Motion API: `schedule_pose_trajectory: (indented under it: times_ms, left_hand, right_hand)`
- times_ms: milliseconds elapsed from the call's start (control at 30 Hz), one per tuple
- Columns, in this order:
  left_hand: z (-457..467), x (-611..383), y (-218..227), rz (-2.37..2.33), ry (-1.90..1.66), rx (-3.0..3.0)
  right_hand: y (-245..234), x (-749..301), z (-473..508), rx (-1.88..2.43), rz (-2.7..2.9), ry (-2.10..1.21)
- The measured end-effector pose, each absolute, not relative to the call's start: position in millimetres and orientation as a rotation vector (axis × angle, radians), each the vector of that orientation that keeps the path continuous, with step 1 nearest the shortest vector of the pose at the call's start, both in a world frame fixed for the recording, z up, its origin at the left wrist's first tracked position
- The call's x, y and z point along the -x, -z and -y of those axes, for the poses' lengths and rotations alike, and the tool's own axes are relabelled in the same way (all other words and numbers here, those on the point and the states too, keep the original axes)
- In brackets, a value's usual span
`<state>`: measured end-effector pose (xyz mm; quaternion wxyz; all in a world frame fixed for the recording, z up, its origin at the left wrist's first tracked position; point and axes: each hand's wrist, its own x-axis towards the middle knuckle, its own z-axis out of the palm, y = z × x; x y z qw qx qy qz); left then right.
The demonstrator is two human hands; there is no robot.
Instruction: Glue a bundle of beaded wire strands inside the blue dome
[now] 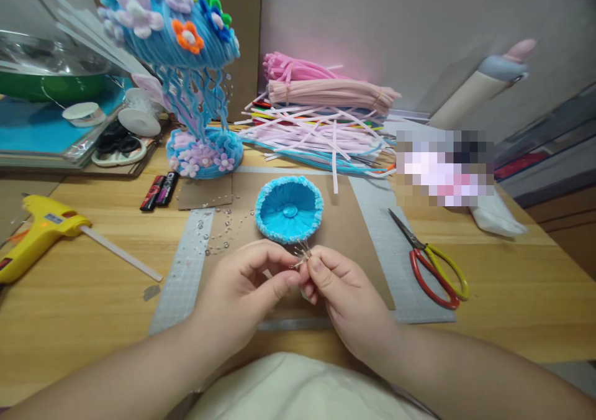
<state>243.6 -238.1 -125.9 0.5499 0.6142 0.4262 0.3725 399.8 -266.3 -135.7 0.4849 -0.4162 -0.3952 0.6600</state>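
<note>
Both hands meet over the brown cardboard, just in front of a blue fuzzy-rimmed bowl shape point(289, 211) that shows its hollow side and a round button-like centre. Between thumb and forefinger, my right hand point(347, 289) pinches a small bundle of thin wiry strands point(302, 253) whose ends fan out upward. My left hand point(256, 289) is closed at the bundle's left side, its fingertips on the strands. To the left lie clear beaded strings point(226, 227). What the strands are made of is too small to tell.
A jellyfish-like pipe-cleaner piece point(186, 53) with flowers stands at back left. Scissors point(431, 261) lie right, a yellow glue gun point(44, 227) left. Bundled pipe cleaners point(321, 131) line the wall. Cardboard point(367, 246) covers a grey cutting mat point(174, 302).
</note>
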Motion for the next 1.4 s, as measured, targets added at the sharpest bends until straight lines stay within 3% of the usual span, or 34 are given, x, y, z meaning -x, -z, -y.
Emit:
schedule_pose_trajectory:
  times_ms: [200,433,633,867,1200,1400]
  left_hand:
    - [237,-246,124,-1.024,-0.724,-1.182]
    - [248,-243,129,-0.954,-0.988,-2.066]
    - [251,-243,136,-1.004,-1.078,-2.2]
    - [251,-242,134,-1.088,-1.063,-2.278]
    - [246,-252,125,-1.017,-0.878,-1.294]
    - [237,-246,120,-0.954,-0.896,-1.23]
  right_hand:
    - [138,-397,268,1.071,1.0,-1.538]
    - [144,-395,271,1.089,0.983,-1.498]
    - [142,-396,269,1.165,1.186,-1.344]
    - [144,-394,273,1.16,1.097,-1.406]
    - [144,-398,268,1.06,1.066,-1.46]
    - [141,-398,270,1.005,1.004,-1.645]
